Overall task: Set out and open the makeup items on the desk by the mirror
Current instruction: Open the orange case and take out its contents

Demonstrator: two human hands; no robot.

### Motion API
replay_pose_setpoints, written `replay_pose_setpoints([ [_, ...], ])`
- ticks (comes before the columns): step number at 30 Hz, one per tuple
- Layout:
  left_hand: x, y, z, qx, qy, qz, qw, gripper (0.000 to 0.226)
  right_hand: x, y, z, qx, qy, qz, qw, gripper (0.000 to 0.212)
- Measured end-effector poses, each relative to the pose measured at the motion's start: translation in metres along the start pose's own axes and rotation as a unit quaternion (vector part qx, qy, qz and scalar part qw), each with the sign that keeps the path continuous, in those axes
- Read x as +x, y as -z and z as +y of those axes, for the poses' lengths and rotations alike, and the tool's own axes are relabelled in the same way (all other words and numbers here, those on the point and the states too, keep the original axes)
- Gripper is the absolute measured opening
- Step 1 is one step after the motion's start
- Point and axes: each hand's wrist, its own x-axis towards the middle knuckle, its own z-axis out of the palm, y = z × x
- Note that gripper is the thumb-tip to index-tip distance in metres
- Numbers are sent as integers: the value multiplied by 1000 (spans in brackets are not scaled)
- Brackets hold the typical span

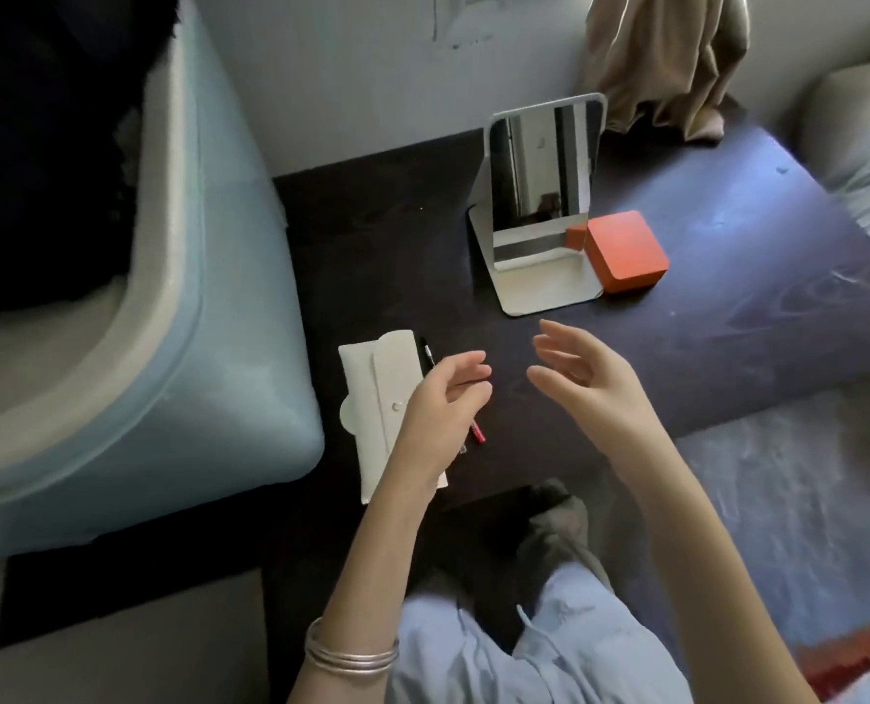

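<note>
A white pouch (377, 393) with a snap flap lies on the dark desk (676, 322) at the left. Beside it lie a black pen-like item (428, 354) and a thin red pencil (477, 430), both partly hidden under my left hand (440, 398). That hand hovers over them with relaxed fingers and holds nothing. My right hand (582, 381) floats above the desk's middle, fingers loosely spread, empty. A standing mirror (542, 175) is at the back, with an orange box (626, 250) touching its base on the right.
A light blue armchair (209, 307) presses against the desk's left side. Beige cloth (666, 58) hangs at the wall behind the mirror. A pale cushion (859, 119) sits at far right. My knees in light blue trousers (524, 652) are below the desk's front edge.
</note>
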Motion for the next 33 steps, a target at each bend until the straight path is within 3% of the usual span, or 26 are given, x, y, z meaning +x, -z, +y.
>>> replay_pose_setpoints([
  [13,126,-143,66,-79,91,22,992,39,154,127,41,-116,0,-88,989,52],
  [18,159,-187,77,-88,125,10,988,41,198,156,63,-149,2,-67,987,50],
  [24,176,-193,71,-83,167,41,982,42,253,144,98,-319,-60,-89,942,70],
  [28,188,-196,70,-64,186,45,980,44,287,126,110,-396,-65,-62,914,75],
  [33,211,-203,71,-59,203,20,977,45,303,105,123,-446,-63,-34,892,52],
])
